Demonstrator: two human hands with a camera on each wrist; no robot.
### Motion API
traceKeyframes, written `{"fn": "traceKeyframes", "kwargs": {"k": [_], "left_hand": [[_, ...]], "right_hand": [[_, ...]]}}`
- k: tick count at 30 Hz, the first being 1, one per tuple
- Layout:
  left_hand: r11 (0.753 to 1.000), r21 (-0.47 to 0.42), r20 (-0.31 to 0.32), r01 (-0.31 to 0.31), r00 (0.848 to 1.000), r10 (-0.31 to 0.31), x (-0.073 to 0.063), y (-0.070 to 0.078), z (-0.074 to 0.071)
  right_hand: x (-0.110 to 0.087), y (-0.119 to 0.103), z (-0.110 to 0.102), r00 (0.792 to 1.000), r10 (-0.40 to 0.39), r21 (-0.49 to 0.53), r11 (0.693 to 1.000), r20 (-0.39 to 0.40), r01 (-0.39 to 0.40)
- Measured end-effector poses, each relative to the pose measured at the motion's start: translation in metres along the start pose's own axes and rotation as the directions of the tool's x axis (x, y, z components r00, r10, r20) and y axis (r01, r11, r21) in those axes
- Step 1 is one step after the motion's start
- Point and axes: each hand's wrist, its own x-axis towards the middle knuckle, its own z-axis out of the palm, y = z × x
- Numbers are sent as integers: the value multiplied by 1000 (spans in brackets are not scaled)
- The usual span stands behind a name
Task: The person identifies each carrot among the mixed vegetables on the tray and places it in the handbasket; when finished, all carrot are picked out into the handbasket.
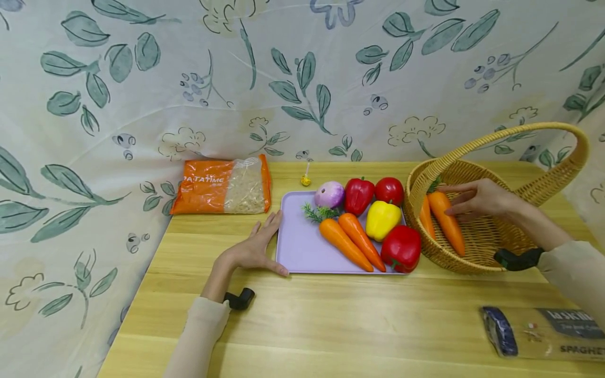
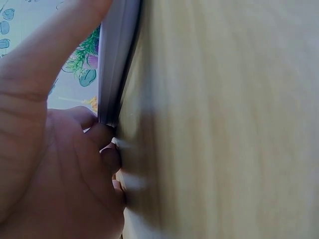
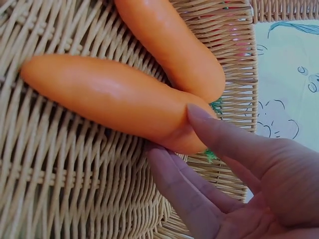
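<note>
Reading "ATATIME", an orange bag [image 1: 208, 186] lies leftmost on the surface [image 1: 331, 325]. The left hand [image 1: 255, 247] spreads its fingers against the lilac tray [image 1: 298, 236]. Inside the wicker basket [image 1: 482, 241], one carrot [image 1: 449, 223] slants, leafy end back-left, tip front-right; the right hand's [image 1: 484, 199] fingers pinch it near the leaves. Rightmost, a pack [image 1: 534, 336] reads "SPAGHET", cut off.

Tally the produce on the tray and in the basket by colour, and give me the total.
Orange: 4 (2 tray carrots, 2 basket carrots)
Red: 3 (2 red bell peppers, 1 round tomato-like piece)
Yellow: 1 (yellow bell pepper)
Purple: 1 (onion)
Total: 9
</note>
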Motion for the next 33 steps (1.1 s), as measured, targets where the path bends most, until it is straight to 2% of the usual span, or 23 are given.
{"fn": "traceKeyframes", "kwargs": {"k": [5, 10, 12, 17, 20, 29, 33], "left_hand": [[1000, -6, 3, -1, 1000, 1, -1, 2, -1], [1000, 1, 4, -1, 1000, 1, 0, 1, 0], [1000, 5, 3, 0, 1000, 0, 1, 0, 0], [1000, 9, 2, 5, 1000, -5, 1, -1, 0], [1000, 9, 3, 4, 1000, -4, 1, -1, 0], [1000, 18, 0, 10, 1000, -10, -1, 0, -1], [1000, 15, 1, 11, 1000, -11, -1, 1, -1]], "right_hand": [[1, -2, 2, 1000, -3, -59, 998, -9, 2], [4, 1, 1, 999, -38, -119, 992, -3, 38], [7, 4, 1, 999, -50, -109, 993, -1, 49], [12, 10, -2, 997, -71, 7, 997, 15, 71], [13, 11, -3, 996, -90, 30, 996, 27, 89], [9, 7, -3, 990, -131, -81, 988, 48, 135], [0, -2, -6, 985, -147, -157, 975, 87, 160]]}}
